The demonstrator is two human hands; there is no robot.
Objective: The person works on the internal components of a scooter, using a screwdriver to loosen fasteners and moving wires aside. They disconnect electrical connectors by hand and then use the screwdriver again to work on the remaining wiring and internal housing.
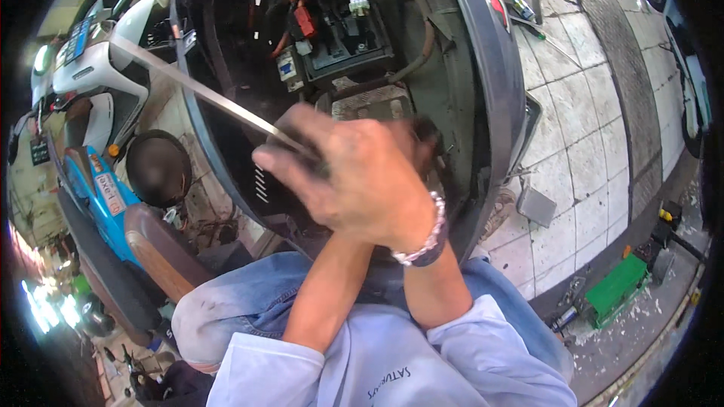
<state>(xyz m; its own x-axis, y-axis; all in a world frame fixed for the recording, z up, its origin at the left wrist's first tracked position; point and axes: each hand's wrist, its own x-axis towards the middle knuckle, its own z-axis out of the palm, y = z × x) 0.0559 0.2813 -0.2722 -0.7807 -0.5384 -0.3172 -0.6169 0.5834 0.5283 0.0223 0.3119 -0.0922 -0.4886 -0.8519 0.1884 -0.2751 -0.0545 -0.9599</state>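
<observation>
One bar (210,95) leftward from right hand (368,177)

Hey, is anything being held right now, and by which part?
Yes: the right hand holds a long metal bar, blurred, by its lower end in the picture. The left hand is mostly hidden, so whether it holds anything cannot be told.

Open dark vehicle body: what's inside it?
Visible: a red connector, white connectors and a curved hose. The right hand blocks the near part; what lies beneath it cannot be seen.
</observation>
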